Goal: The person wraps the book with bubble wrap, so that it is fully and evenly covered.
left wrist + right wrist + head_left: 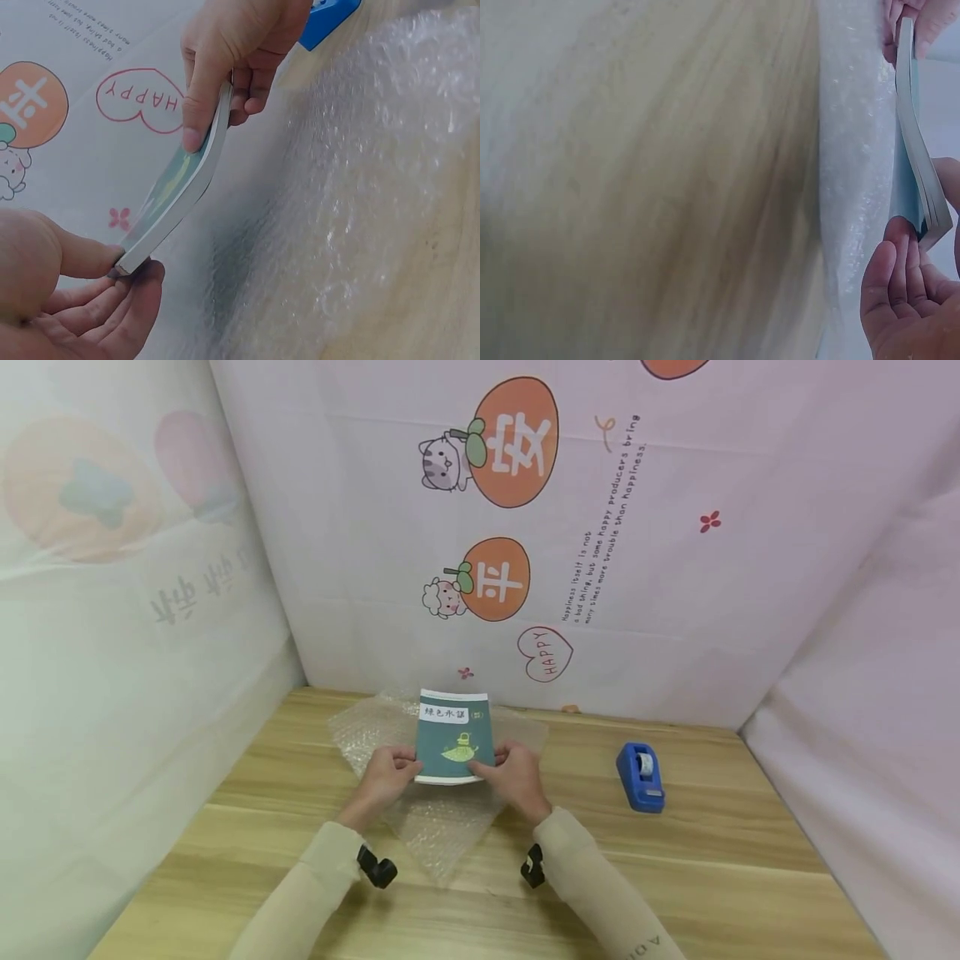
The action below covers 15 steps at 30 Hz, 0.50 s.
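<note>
A thin green book (454,735) with a white title label and a yellow leaf picture is held up by both hands, its cover facing the head camera. My left hand (392,772) pinches its left edge, thumb on the cover and fingers behind. At the opposite edge my right hand (517,774) grips it the same way. In the left wrist view the book (180,191) bends slightly between the hands. Below it a sheet of clear bubble wrap (442,831) lies on the table, one corner pointing toward me. The right wrist view shows the book's page edges (915,135).
A blue tape dispenser (641,778) with a roll of tape stands on the wooden table (720,860) to the right. A printed white cloth (637,568) hangs behind the table, and pale cloth walls (112,693) close off both sides.
</note>
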Motion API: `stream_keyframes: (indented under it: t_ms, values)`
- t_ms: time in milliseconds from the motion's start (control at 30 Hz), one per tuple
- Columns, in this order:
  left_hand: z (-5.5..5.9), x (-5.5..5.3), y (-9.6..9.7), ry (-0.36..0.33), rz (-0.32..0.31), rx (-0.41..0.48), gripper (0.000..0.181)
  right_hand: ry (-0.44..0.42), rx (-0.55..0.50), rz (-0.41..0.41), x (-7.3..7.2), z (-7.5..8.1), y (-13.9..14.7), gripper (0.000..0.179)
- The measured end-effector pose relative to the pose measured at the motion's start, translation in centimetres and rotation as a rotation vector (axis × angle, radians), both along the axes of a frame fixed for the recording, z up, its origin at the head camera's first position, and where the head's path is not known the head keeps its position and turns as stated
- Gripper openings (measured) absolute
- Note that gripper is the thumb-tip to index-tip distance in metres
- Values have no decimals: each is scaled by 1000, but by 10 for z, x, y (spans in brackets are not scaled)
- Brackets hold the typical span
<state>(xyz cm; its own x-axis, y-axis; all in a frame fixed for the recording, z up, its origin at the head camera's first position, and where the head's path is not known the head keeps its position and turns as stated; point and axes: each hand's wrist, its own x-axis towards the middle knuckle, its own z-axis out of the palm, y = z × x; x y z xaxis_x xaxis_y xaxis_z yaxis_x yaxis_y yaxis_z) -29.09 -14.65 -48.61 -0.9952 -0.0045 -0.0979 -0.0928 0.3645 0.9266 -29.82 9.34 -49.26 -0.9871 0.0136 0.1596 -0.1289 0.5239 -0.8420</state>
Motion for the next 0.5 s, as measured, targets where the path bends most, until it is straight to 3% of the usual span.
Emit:
stream_keyframes:
  t_ms: [333,500]
  values:
    - [-16,-3,-7,-42,19,-48,34,-11,47,-8,-4,-13,-6,39]
    - [-18,-4,-8,-37,28,-57,33,-39,65,-22,-6,-16,-10,42]
